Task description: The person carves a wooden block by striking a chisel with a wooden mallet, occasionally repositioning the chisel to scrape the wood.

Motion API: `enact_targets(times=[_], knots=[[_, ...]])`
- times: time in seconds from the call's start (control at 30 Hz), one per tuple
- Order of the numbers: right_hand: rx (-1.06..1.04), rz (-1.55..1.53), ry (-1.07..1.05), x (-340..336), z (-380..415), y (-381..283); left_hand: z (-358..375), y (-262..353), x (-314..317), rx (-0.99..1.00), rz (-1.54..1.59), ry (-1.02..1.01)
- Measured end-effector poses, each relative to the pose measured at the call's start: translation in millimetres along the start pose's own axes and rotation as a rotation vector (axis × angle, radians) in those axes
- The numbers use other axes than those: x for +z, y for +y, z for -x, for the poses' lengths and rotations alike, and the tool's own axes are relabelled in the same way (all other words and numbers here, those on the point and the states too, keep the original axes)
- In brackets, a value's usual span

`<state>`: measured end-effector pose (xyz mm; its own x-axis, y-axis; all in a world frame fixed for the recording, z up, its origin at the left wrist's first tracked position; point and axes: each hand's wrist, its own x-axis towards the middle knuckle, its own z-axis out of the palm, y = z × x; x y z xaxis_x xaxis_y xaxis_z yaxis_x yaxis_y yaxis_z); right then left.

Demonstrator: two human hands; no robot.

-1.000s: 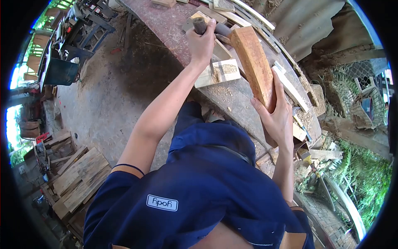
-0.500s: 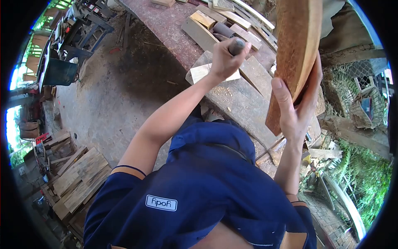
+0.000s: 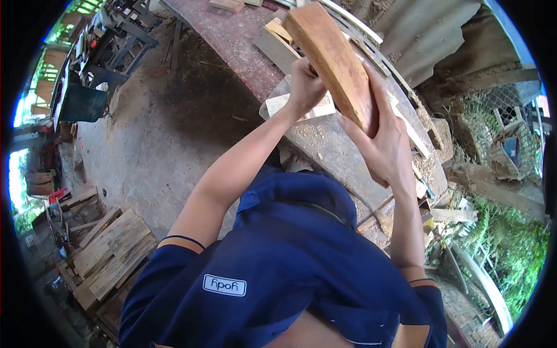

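Note:
My right hand is closed round the lower part of a wooden mallet, a thick squared bar of brown wood. The mallet slants up and to the left, its far end overlapping the space above my left hand. That hand is a fist round an upright chisel, whose handle is now mostly hidden behind the mallet and whose blade does not show. Under the fist lies a small pale board with a carved mark near its right end. It rests on a worn grey bench top strewn with wood chips.
Wood offcuts lie along the far side of the reddish table. Planks are stacked on the floor at lower left. A dark green bin stands at upper left. Corrugated sheeting borders the bench's right side.
My right hand has swung the mallet down and left, from upright at the right to over my left hand. The left fist stays near the pale board, shifted slightly left.

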<state>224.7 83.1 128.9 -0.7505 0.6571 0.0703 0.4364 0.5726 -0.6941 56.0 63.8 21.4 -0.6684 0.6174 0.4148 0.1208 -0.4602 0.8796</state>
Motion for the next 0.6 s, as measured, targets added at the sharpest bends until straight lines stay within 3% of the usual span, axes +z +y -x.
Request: enact_targets(times=[0.07,0.17,0.2,0.27,0.37,0.6], knots=[[0.029,-0.026,-0.03,5.5,10.1,6.0,-10.9,-29.4,-28.2,-0.073,-0.015,0.049],[0.099,0.043,0.028,13.2,18.3,21.0,-26.2,-16.9,-44.1,-0.278,0.047,0.323],[0.167,0.001,0.006,14.7,23.1,24.2,-29.4,-18.5,-51.6,-0.281,0.042,0.321],[0.25,-0.039,-0.007,16.7,30.8,30.6,-40.7,-30.1,-64.8,-0.39,0.121,0.569],[0.255,0.055,-0.02,20.0,36.7,36.6,-46.5,-41.7,-86.1,-0.4,0.105,0.714],[0.275,0.065,-0.025,23.7,37.8,38.2,-26.1,-48.6,-106.8,-0.357,0.184,0.64]])
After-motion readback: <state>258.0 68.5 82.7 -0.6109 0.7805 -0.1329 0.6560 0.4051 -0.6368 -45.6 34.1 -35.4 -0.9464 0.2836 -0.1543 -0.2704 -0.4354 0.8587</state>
